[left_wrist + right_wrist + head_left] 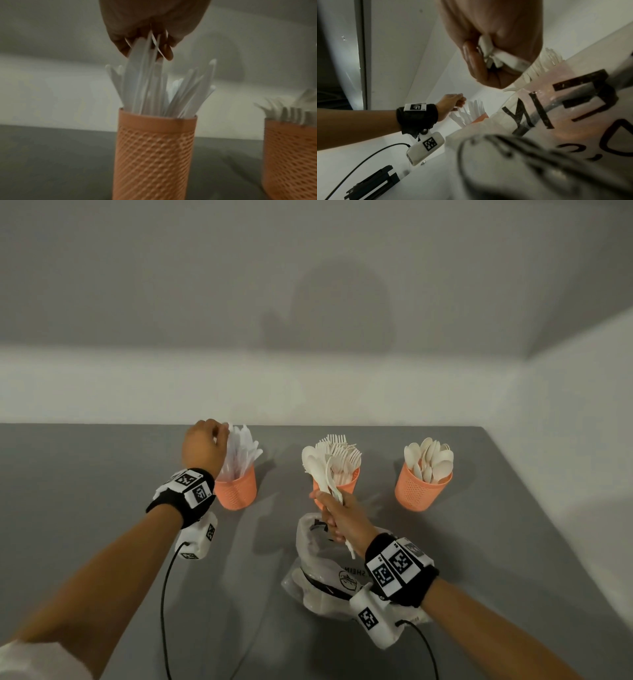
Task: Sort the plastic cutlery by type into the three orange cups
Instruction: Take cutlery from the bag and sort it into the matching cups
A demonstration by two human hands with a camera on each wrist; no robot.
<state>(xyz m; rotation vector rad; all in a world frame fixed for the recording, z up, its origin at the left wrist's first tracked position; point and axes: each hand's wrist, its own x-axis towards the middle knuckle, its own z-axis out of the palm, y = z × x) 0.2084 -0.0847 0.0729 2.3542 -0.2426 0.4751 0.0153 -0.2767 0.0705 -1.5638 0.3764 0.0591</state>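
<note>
Three orange mesh cups stand in a row on the grey table. The left cup [236, 489] [154, 155] holds white knives [241, 448]; my left hand [205, 445] [145, 44] is above it and pinches the tops of a few knives [142, 67]. The middle cup [349, 479] holds forks [340, 453]. The right cup [423, 487] holds spoons [430, 458]. My right hand [337, 517] [491, 54], in front of the middle cup, grips a bundle of mixed cutlery [322, 470] by the handles, spoon bowls upward.
A crumpled translucent plastic bag [318, 573] [556, 121] with black lettering lies on the table under my right wrist. Black cables [164, 611] trail from both wrist cameras toward the near edge. A wall rises just behind the cups.
</note>
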